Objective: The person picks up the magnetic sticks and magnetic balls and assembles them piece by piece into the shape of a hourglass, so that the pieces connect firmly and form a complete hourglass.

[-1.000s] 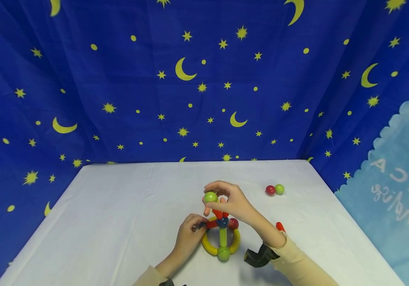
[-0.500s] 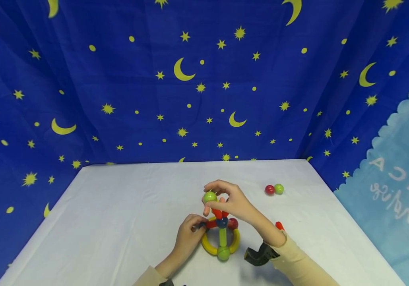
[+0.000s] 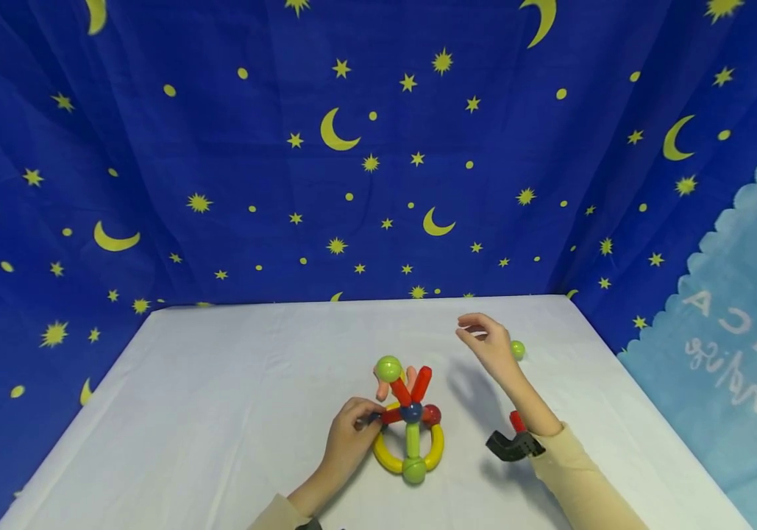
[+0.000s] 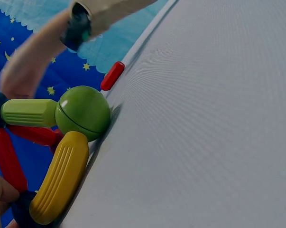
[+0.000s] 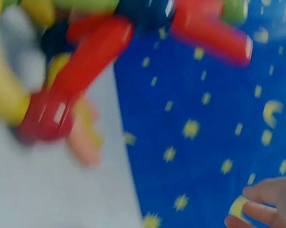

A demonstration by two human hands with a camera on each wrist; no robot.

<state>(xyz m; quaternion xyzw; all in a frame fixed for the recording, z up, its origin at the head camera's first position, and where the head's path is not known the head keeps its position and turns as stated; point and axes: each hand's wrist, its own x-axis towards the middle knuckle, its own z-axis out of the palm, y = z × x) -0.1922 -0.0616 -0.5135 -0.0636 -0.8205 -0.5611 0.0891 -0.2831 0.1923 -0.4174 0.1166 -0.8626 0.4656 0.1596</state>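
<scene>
A magnetic stick-and-ball model stands on the white table. Curved yellow sticks form its ring, with a green ball at the front. A light green stick rises to a dark blue ball. Red sticks fan upward from there, and another green ball tops one of them. My left hand pinches a dark blue ball at the ring's left side. My right hand, fingers loosely bent and holding nothing, hovers at the back right, apart from the model.
Beside my right hand lies a loose green ball. A loose red stick lies on the table's right side, partly behind my right forearm in the head view. Blue cloth with stars and moons hangs behind the white table.
My right hand has let go of the green ball on top of the model and moved right and back, now covering the loose red ball. My left hand stays put.
</scene>
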